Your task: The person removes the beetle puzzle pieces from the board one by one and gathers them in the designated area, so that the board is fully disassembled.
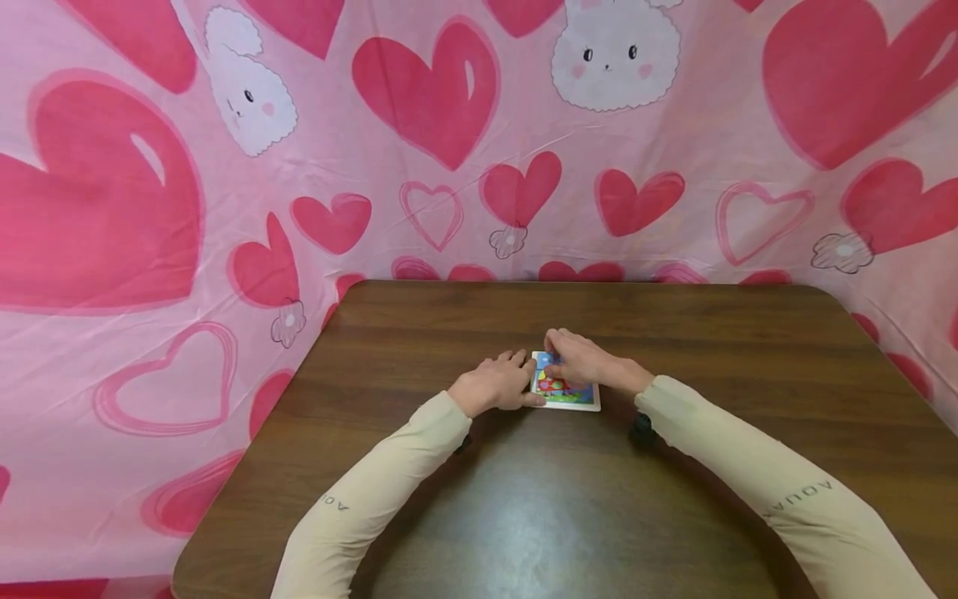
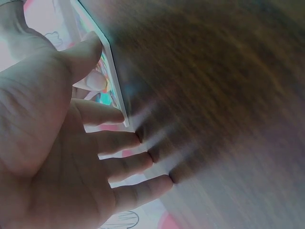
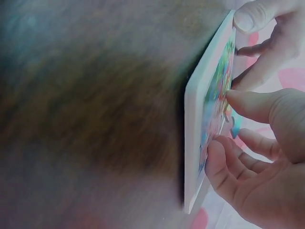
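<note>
A small picture puzzle (image 1: pixel 570 399) with a white frame and bright printed colours lies flat on the wooden table. Over its left edge is my left hand (image 1: pixel 496 384), fingers fairly straight. In the left wrist view its thumb (image 2: pixel 88 55) rests at the white rim, and the other fingertips touch the tabletop. My right hand (image 1: pixel 580 358) is above the picture and covers its upper part. Seen from the right wrist, a blue-green puzzle piece (image 3: pixel 236 125) stands tilted off the picture between the thumb and curled fingers of the right hand (image 3: pixel 271 167).
The brown wooden table (image 1: pixel 464 316) has rounded corners. Behind it and along its left side hangs a pink cloth (image 1: pixel 449 208) with hearts and white animal faces. A dark wrist device (image 1: pixel 642 426) shows under the right sleeve.
</note>
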The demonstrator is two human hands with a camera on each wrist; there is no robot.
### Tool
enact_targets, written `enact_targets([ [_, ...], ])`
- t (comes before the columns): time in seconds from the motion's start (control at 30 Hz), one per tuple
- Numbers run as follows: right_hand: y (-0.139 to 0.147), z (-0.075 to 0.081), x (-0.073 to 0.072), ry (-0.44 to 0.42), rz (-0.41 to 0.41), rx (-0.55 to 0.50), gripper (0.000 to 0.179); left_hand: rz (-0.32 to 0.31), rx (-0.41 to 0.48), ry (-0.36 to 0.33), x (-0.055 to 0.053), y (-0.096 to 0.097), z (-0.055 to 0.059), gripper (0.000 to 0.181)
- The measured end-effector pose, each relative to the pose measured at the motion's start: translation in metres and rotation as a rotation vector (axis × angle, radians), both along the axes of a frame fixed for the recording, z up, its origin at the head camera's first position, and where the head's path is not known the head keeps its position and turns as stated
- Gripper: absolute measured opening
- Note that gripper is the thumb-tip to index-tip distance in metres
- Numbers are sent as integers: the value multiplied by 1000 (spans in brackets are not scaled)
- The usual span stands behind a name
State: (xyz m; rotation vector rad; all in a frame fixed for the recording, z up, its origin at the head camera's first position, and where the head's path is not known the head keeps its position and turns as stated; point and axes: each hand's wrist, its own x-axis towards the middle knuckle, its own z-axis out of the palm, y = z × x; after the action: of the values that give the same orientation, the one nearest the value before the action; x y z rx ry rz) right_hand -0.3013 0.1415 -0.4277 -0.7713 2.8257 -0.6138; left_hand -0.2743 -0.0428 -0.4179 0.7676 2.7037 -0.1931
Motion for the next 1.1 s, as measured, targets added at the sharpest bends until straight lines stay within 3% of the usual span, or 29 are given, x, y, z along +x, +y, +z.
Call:
enact_targets([
  [0.13, -1, 1, 1, 21, -5, -2, 28, -5, -7, 1, -1, 1, -1, 84],
  [0.43, -2, 2, -6, 101, 50, -147, 17, 2, -15, 7, -1, 0, 0, 83],
  [0.87, 29, 13, -8, 30, 25, -196, 10, -16, -2, 22, 0, -1, -1, 82],
  [1.1, 55, 17, -9, -106, -8, -237, 11, -3, 12, 12, 0, -2, -2, 83],
])
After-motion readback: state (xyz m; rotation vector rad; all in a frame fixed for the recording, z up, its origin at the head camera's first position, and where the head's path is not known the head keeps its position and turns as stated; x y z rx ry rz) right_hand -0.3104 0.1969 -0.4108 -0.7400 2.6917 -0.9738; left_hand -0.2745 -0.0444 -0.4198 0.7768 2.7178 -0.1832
